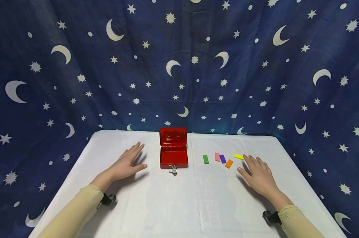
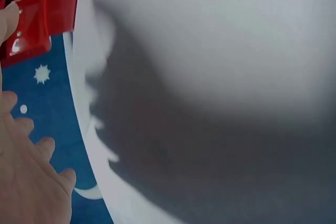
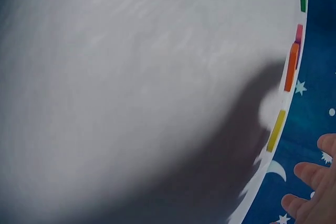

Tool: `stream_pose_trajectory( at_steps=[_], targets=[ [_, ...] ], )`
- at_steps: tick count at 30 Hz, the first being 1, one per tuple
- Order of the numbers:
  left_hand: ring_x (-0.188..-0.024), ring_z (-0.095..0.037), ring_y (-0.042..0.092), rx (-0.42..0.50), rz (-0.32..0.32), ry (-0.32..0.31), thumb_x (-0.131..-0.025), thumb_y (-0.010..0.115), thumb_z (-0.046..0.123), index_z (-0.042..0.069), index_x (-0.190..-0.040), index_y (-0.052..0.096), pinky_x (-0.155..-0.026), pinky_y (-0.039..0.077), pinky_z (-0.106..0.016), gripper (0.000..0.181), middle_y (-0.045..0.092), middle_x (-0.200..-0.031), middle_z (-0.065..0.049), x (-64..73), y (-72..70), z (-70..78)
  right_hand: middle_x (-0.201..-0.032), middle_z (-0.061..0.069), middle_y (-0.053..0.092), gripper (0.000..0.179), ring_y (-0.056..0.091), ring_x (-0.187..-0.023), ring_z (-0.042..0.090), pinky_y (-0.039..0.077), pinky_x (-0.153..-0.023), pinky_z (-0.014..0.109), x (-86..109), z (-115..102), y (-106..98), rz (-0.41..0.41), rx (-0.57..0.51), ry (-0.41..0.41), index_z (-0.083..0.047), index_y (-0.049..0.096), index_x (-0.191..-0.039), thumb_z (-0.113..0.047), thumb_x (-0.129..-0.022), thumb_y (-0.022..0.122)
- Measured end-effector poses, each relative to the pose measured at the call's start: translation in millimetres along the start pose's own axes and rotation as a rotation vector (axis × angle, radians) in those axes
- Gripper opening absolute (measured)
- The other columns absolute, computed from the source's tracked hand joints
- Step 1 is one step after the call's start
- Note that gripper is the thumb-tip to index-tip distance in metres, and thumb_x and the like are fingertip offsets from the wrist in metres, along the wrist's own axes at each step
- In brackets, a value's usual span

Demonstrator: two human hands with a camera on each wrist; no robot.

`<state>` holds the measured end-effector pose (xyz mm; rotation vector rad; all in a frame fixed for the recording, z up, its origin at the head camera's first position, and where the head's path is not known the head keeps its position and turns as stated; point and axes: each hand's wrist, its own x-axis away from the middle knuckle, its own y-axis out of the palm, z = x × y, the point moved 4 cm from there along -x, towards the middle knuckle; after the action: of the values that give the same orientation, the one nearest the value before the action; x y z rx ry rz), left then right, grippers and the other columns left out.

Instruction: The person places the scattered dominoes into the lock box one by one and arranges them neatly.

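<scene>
A red metal box [image 1: 174, 165] stands with its lid [image 1: 173, 137] raised, and its inside is bare red. At its front hangs a small silver padlock [image 1: 174, 168] with keys [image 1: 174, 173]. My left hand [image 1: 124, 166], fingers spread, hovers left of the box and holds nothing. My right hand [image 1: 258, 175] is likewise spread, its fingertips near a yellow block [image 1: 239, 156]. Left of that block lie an orange block [image 1: 228, 164], a purple block [image 1: 222, 159], a pink block [image 1: 217, 157] and a green block [image 1: 206, 159].
White cloth covers the table [image 1: 179, 205]. A dark blue curtain [image 1: 197, 72] with moons and stars hangs behind and along both sides. Each wrist carries a black camera, the left one [image 1: 108, 199] and the right one [image 1: 271, 217].
</scene>
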<state>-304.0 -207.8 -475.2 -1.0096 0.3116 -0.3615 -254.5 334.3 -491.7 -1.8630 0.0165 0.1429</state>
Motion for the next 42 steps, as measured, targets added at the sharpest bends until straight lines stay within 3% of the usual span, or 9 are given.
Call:
stream_pose_trajectory(
  at_steps=[7,12,19,29,36,42],
  targets=[
    [-0.155,-0.030,0.018,0.121,-0.035,0.013,-0.092,0.071,0.055,0.028,-0.163,0.025,-0.118,0.022,-0.063,0.089,0.011,-0.171,-0.001,-10.2,6.4,15.6,-0.159,0.031,0.031,0.089,0.019,-0.147,0.054,0.012,-0.115,0.072,-1.2,-10.5,0.4,-0.003,-0.049,-0.025,-0.005,0.029,-0.160,-0.067,-0.099,0.047],
    [-0.155,-0.024,0.019,0.163,-0.059,0.015,-0.093,0.072,0.051,0.032,-0.162,0.028,-0.119,0.025,-0.060,0.084,0.011,-0.171,0.007,-17.6,13.4,21.3,-0.159,0.028,0.033,0.089,0.022,-0.146,0.053,0.015,-0.113,0.074,-1.6,-17.7,3.1,-0.010,-0.087,-0.038,-0.006,0.030,-0.160,-0.067,-0.098,0.050],
    [-0.154,-0.023,0.023,0.196,-0.084,0.038,-0.094,0.072,0.046,0.026,-0.159,0.036,-0.118,0.027,-0.060,0.077,0.017,-0.170,0.004,-30.4,22.2,28.3,-0.158,0.026,0.036,0.081,0.029,-0.144,0.050,0.020,-0.112,0.072,-2.1,-23.5,3.5,-0.012,-0.122,-0.052,-0.006,0.033,-0.158,-0.059,-0.101,0.054],
    [-0.151,-0.023,0.031,0.250,-0.105,-0.007,-0.094,0.070,0.052,0.025,-0.151,0.048,-0.119,0.025,-0.060,0.067,0.019,-0.169,0.008,-39.4,34.5,27.2,-0.158,0.025,0.037,0.076,0.029,-0.145,0.049,0.021,-0.113,0.071,-2.0,-25.6,10.0,-0.054,-0.175,0.007,-0.007,0.036,-0.158,-0.051,-0.101,0.060],
    [-0.148,-0.022,0.037,0.280,-0.108,-0.045,-0.093,0.072,0.051,0.026,-0.143,0.054,-0.119,0.026,-0.058,0.059,0.020,-0.168,0.009,-38.3,41.1,25.2,-0.153,0.028,0.043,0.070,0.037,-0.139,0.050,0.030,-0.111,0.068,-3.3,-25.1,14.3,-0.053,-0.205,0.045,-0.003,0.042,-0.154,-0.039,-0.099,0.066],
    [-0.148,-0.023,0.037,0.296,-0.090,-0.036,-0.093,0.074,0.046,0.027,-0.136,0.057,-0.119,0.027,-0.058,0.051,0.023,-0.168,0.009,-43.5,41.4,25.2,-0.148,0.027,0.049,0.067,0.044,-0.133,0.049,0.036,-0.108,0.066,-8.3,-19.5,10.8,-0.017,-0.210,0.068,-0.001,0.047,-0.150,-0.035,-0.097,0.070]
  ],
)
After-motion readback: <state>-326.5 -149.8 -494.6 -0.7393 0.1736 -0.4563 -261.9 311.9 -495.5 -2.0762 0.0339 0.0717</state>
